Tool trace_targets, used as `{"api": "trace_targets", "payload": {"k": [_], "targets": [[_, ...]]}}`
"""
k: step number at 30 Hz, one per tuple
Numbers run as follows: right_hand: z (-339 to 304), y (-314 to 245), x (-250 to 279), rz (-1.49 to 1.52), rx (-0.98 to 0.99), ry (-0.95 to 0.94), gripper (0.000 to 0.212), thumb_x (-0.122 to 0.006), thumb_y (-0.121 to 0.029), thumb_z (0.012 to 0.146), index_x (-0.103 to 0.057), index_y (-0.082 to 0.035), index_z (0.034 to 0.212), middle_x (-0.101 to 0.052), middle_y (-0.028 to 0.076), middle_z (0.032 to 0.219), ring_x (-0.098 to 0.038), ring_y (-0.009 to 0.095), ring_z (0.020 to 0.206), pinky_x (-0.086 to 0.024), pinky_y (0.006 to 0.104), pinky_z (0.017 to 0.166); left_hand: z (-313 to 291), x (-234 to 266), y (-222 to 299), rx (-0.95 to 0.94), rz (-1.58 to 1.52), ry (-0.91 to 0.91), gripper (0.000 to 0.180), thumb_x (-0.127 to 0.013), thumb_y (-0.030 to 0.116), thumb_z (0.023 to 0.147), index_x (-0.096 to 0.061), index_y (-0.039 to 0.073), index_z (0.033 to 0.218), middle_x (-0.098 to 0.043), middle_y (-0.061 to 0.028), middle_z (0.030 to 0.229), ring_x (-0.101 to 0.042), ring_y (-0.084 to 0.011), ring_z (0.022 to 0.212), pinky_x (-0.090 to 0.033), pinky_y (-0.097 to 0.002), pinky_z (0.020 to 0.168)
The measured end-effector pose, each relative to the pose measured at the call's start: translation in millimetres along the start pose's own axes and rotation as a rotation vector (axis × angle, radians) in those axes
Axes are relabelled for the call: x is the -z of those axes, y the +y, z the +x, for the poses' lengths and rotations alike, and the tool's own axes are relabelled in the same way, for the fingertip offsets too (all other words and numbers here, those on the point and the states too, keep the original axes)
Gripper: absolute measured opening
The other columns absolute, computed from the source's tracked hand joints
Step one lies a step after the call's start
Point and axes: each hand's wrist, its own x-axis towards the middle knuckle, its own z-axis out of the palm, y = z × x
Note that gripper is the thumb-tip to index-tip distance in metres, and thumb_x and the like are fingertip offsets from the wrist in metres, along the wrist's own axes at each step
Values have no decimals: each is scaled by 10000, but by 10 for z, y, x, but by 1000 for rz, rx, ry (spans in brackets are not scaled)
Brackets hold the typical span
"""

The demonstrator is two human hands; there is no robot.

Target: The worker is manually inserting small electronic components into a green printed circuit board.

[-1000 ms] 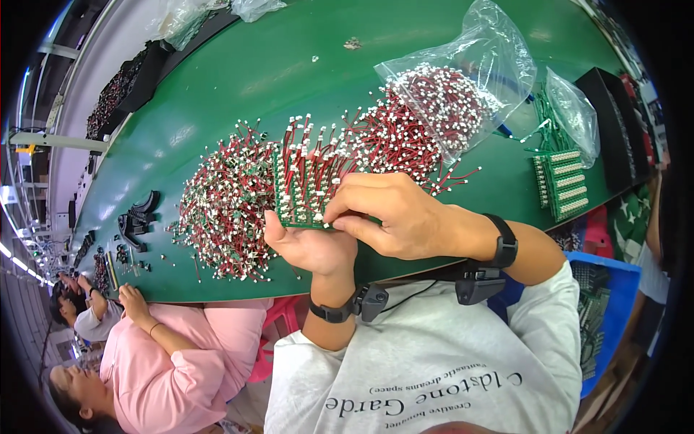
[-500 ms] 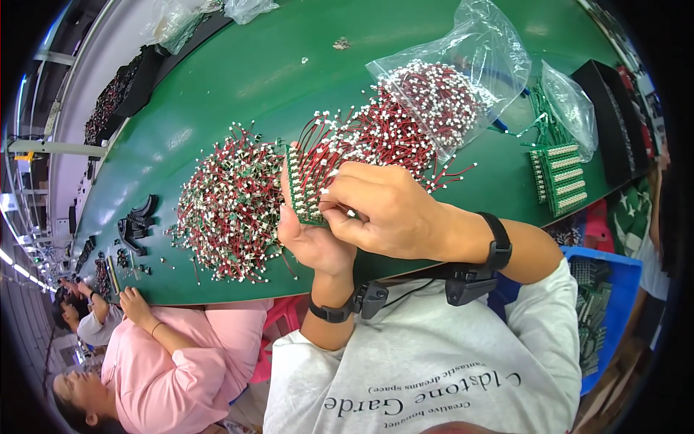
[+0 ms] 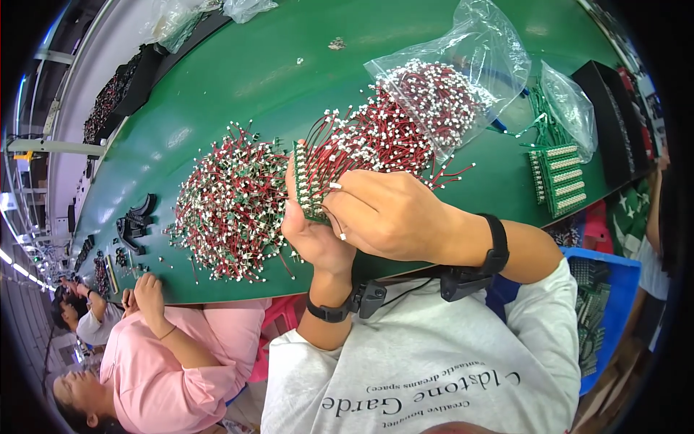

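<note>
My left hand [image 3: 318,242] grips a narrow green circuit board panel [image 3: 301,181] from below, its row of small white connectors facing right. Red wires run off the panel's upper part. My right hand [image 3: 397,210] is beside the panel with thumb and fingers pinched on a short wire lead [image 3: 342,236], whose white plug hangs under the fingertips. Another white plug shows above the thumb. Left of the panel lies a heap of small wired boards [image 3: 231,202]. Behind my right hand spreads a pile of loose red leads with white plugs [image 3: 390,130].
A clear plastic bag [image 3: 499,43] covers part of the lead pile. Stacked green panels [image 3: 564,181] and a black box [image 3: 614,116] stand at the right. A blue bin [image 3: 618,304] with boards is beside me. A person in pink [image 3: 173,347] sits at left, near black parts [image 3: 134,224].
The panel and my left hand have shifted slightly right and up. A wire lead's plug now dangles below my right fingertips. The person in pink has raised their hand.
</note>
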Motion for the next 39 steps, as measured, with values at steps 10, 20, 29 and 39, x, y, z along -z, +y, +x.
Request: {"api": "trace_targets", "payload": {"k": [10, 20, 29, 39], "targets": [[12, 43, 9, -13, 30, 6, 134, -684, -61, 742, -592, -18, 831, -535, 73, 729, -591, 217, 585, -492, 329, 473, 18, 114, -19, 109, 130, -47, 619, -337, 483, 940, -435, -12, 1298, -595, -143, 1182, -583, -220, 1061, -432, -375, 946], [-11, 81, -1, 24, -86, -51, 153, -711, -53, 736, -616, -31, 854, -574, 86, 698, -625, 238, 607, -511, 359, 511, -14, -72, -7, -48, 341, -78, 567, -273, 436, 981, -512, 22, 1285, -627, -89, 1091, -579, -182, 1020, -440, -352, 889], [81, 566, 372, 84, -268, 201, 95, -724, -88, 802, -681, -45, 876, -642, 75, 747, -616, 258, 622, -489, 332, 543, 168, 190, 105, -56, -100, 11, 659, -325, 486, 947, -513, -21, 1322, -598, -193, 1252, -598, -343, 1113, -464, -502, 977], [-134, 638, 80, -288, -288, -287, 123, -725, -135, 752, -658, -57, 820, -553, 80, 915, -542, 266, 900, -479, 389, 727, 139, 191, 98, -89, -161, 55, 646, -363, 474, 937, -520, -32, 1308, -601, -209, 1236, -583, -366, 1124, -436, -524, 996]]}}
